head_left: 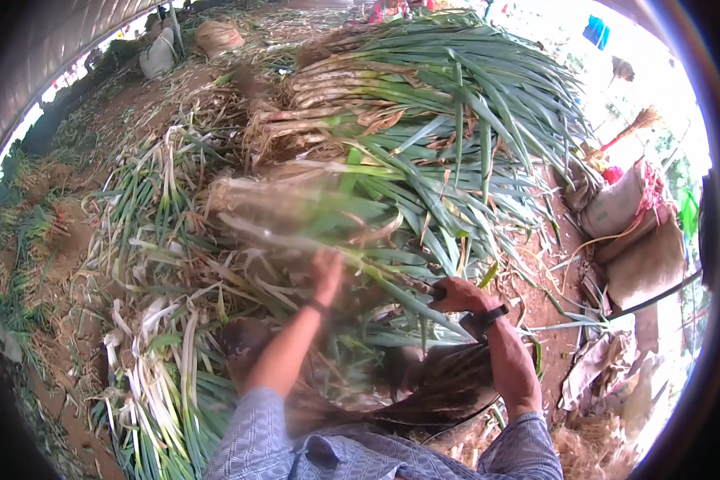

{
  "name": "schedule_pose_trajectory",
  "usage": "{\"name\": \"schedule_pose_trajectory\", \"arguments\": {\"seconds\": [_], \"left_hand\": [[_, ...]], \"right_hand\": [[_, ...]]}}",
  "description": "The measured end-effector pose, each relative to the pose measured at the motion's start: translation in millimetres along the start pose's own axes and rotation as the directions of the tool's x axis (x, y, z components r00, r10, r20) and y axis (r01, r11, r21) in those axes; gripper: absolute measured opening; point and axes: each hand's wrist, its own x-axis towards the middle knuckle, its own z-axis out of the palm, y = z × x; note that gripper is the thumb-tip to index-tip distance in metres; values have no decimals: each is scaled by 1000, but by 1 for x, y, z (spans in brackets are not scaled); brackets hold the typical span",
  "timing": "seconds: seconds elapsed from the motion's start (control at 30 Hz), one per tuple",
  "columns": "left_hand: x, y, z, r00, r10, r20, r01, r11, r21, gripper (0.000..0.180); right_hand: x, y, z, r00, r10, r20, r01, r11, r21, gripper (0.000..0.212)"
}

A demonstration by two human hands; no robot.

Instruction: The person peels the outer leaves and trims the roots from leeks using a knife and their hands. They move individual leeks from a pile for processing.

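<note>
My left hand, smeared by motion, is closed around a leek-like green onion. The pale stalk slants from upper left, and its green leaves run down to the right past my other hand. My right hand is closed on the dark handle of a small knife, whose blade points left and lies close to the leaves. Beyond both hands is a big heap of unpeeled green onions, roots to the left and leaves to the right. Cleaned onions with white stems lie at the lower left.
More onions and leaf scraps cover the earth floor on the left. Stuffed sacks stand at the right, near a crumpled cloth. A white sack sits at the far left. Fibrous root trimmings lie at the lower right.
</note>
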Motion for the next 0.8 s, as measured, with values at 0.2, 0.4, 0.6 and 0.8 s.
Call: {"name": "schedule_pose_trajectory", "arguments": {"seconds": [0.2, 0.4, 0.6, 0.8], "left_hand": [[62, -21, -38, 930, -333, -156, 318, 941, -113, 28], [75, -15, -36, 830, -521, -200, 523, 851, -50, 26], [63, -17, -27, 886, -425, -183, 397, 902, -170, 13], [4, -14, -2, 890, -446, 99, 455, 842, -289, 15]], "right_hand": [[9, -11, -2, 995, 54, 80, -47, 996, -77, 42], [20, -13, 9, 1000, -12, 29, 15, 995, -95, 37], [26, -23, 5, 999, -47, -10, 46, 997, -69, 35], [27, -14, 9, 994, -63, -86, 64, 998, 10, 35]]}}
